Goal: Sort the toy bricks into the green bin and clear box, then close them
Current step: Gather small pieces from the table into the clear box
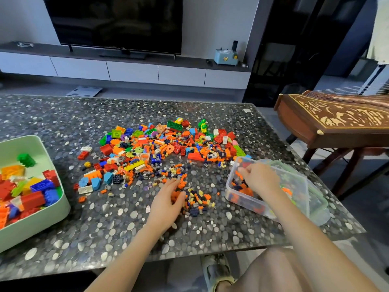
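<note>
A big heap of mixed toy bricks [168,148] covers the middle of the pebble-patterned table [126,232]. At the left edge stands the green bin [61,209], holding several large bricks. On the right sits the clear box [242,199], with small orange and dark bricks inside. My left hand [168,203] lies on a patch of small bricks [197,199] in front of the heap, its fingers curled round some orange ones. Over the clear box hovers my right hand [261,178], fingers curled; what it holds is hidden.
A clear lid with green clips [315,199] lies under and beside the clear box, near the table's right edge. A wooden zither on a stand [336,121] is close on the right. A TV and low cabinet stand beyond the table.
</note>
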